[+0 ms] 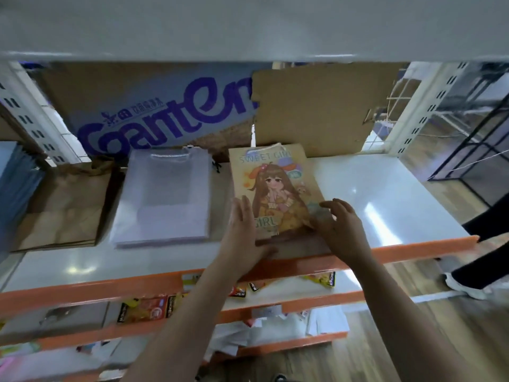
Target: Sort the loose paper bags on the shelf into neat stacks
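A paper bag printed with a cartoon girl and "SWEET GIRL" point(271, 183) lies flat on the white shelf point(385, 194), its near end at the orange front rail. My left hand point(243, 232) rests flat along the bag's left edge with straight fingers. My right hand point(337, 224) touches the bag's right near corner with spread, slightly bent fingers. To the left lies a stack of white paper bags with cord handles point(165, 199). Further left sits a pile of plain brown paper bags point(66, 208).
Cardboard stands at the back: a box with purple lettering point(154, 111) and a plain brown sheet point(316, 106). Blue items point(13, 183) sit at the far left. Lower shelves hold snack packets point(148, 310). Another person's leg and white shoe point(473, 274) are at the right.
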Demonstrator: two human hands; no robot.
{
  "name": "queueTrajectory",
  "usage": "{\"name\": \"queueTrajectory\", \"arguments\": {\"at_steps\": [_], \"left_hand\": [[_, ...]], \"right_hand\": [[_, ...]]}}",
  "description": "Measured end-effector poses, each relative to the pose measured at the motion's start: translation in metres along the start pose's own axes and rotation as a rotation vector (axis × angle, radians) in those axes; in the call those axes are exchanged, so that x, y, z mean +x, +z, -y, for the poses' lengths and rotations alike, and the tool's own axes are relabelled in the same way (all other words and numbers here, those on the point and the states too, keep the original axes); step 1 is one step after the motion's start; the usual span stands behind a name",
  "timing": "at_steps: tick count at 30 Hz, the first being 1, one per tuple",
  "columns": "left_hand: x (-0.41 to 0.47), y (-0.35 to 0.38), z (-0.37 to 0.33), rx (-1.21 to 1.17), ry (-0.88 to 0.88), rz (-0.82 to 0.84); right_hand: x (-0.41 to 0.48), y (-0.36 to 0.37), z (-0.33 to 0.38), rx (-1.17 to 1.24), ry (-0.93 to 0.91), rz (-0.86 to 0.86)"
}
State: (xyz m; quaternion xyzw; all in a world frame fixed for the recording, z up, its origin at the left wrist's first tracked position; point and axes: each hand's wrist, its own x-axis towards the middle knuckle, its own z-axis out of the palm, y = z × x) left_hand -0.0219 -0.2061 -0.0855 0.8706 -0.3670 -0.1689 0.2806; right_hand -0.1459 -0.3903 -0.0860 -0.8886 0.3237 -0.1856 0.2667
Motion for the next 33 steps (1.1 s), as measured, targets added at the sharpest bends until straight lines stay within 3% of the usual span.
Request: {"name": "queueTrajectory", "arguments": {"at_steps": [6,13,25,31,33], "left_hand": [[0.007,0.002,-0.002,-0.010,-0.046,-0.082],[0.012,0.001,-0.005,0.074,-0.142,-0.093],[0.009,0.011,-0.012,0.061,-0.132,-0.156],[-0.008,-0.002,-0.007,0.113,-0.038,-0.251],[-0.016,-0.009,-0.001,0.149,-0.031,-0.282]], "right_hand": [[-0.007,0.002,-0.016,0.009,-0.137,0.061],[0.005,0.004,-0.018,0.009,-0.161,0.100],[0.011,0.001,-0.019,0.043,-0.148,0.099],[0.010,0.003,0.001,-0.121,-0.296,0.217],[0.004,0.010,0.011,-0.043,-0.315,0.134]]}}
